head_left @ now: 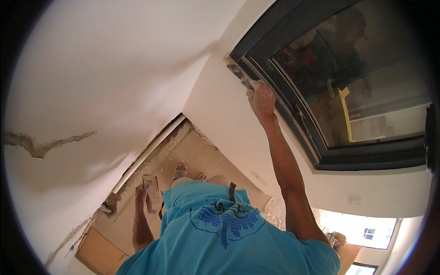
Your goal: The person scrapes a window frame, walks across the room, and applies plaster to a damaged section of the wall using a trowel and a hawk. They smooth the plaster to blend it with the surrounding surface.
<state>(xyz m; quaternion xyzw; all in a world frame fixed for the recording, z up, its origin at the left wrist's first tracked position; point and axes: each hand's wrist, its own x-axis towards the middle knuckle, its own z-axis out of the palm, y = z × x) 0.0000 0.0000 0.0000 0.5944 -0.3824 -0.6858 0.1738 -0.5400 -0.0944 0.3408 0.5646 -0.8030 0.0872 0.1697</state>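
Observation:
My right hand (pixel 262 98) is raised to the window and closed round a putty knife (pixel 238 73). The knife's blade lies against the white wall strip, right beside the upper left corner of the dark window frame (pixel 286 87). White dust or plaster coats the fingers. Low on the left, my left hand (pixel 141 196) grips a flat, pale rectangular plate (pixel 152 192) with reddish-brown marks along its edges. Its exact kind does not show.
A rough crack (pixel 39 145) runs across the white wall at left. Yellow tape (pixel 346 114) sticks to the window glass. Below, a pale pipe (pixel 149 153) follows the wall's broken foot, and a brown board (pixel 100 253) lies at lower left. Crumpled plastic sheeting (pixel 276 211) sits behind my right arm.

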